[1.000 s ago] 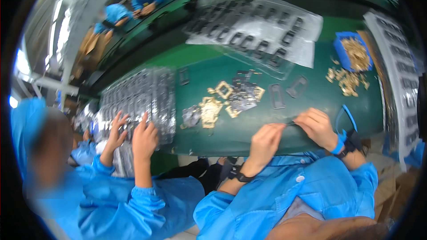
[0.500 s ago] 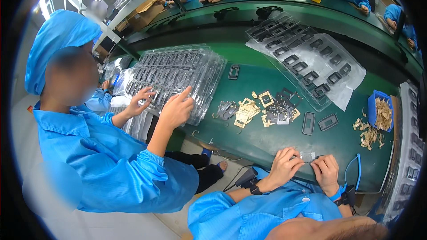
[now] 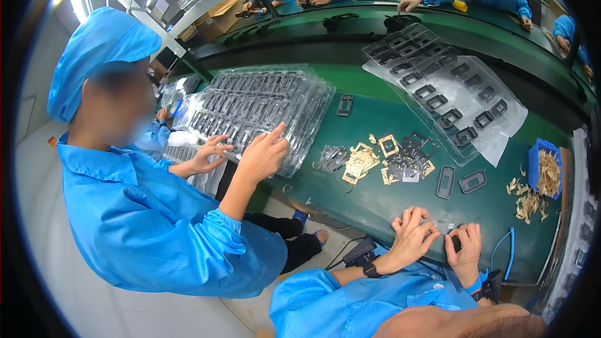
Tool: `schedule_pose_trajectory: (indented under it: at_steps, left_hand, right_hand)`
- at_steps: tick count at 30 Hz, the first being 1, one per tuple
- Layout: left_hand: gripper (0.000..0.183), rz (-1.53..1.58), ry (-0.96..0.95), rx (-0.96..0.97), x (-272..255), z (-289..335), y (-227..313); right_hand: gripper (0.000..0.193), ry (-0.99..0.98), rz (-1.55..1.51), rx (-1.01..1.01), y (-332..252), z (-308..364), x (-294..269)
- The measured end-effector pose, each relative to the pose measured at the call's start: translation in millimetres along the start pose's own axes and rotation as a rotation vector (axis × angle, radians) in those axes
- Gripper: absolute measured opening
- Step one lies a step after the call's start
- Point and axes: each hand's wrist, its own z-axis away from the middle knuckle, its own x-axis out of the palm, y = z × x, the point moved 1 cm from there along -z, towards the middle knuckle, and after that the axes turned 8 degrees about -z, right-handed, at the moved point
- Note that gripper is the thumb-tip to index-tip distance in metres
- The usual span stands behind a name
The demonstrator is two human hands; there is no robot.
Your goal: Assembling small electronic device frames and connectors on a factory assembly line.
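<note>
At the near edge of the green table, a small thin clear piece (image 3: 443, 226) lies between my two hands. My left hand (image 3: 412, 239) is closed in a pinch, its fingertips at the left side of this piece. My right hand (image 3: 465, 251) has its thumb and curled fingers at the right side, closed on the same piece. What kind of piece it is stays too small to tell. Just beyond are two dark rectangular frames (image 3: 445, 182), one upright to the view and one tilted (image 3: 472, 182). Left of them lie heaps of dark flat parts (image 3: 410, 156) and tan cut-out sheets (image 3: 361, 162).
A blue bin (image 3: 533, 166) holds tan scraps, with more scraps (image 3: 531, 205) beside it. Clear trays of dark frames stand at the left (image 3: 269, 100) and back right (image 3: 432, 81). A co-worker (image 3: 144, 175) reaches over the left trays. A blue strap (image 3: 510, 255) stands near my right wrist.
The whole view has shifted slightly, so the table sits further right. My right fingers have curled more, and the clear piece between my hands shows less plainly.
</note>
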Motion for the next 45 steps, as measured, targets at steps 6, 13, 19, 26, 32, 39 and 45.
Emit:
schedule_pose_trajectory:
  at_steps: [6, 13, 19, 26, 32, 39, 45]
  left_hand:
    - [0.014, 0.003, -0.069, -0.074, -7.0, -9.1, -5.3]
    - [0.015, 0.017, -0.171, -0.095, -7.0, -20.7, 0.1]
    - [0.025, -0.027, -0.133, -0.073, -17.7, -16.7, -0.7]
    - [0.05, -0.719, 0.68, -0.057, -178.8, -152.4, -83.1]
    - [0.056, -0.941, 0.693, -0.891, -283.8, -252.8, -229.0]
    - [0.054, -0.801, 0.326, -0.993, -287.2, -254.3, -275.4]
    - [0.04, -0.893, 0.582, -1.101, -303.3, -232.8, -275.4]
  right_hand:
    - [0.015, -0.147, 0.027, 0.171, 1.7, -17.4, -9.8]
    - [0.017, -0.283, 0.041, 0.263, 6.9, -31.1, -11.6]
    - [0.017, -0.338, 0.023, 0.272, 11.4, -37.9, -11.5]
    - [0.019, -0.336, -0.022, 0.289, 32.2, -33.4, -12.9]
    - [0.018, -0.336, -0.082, 0.287, 32.0, -32.1, -8.4]
    - [0.019, -0.37, -0.035, 0.339, 57.3, -30.1, -5.4]
    - [0.019, -0.418, -0.042, 0.325, 58.9, -34.5, 1.5]
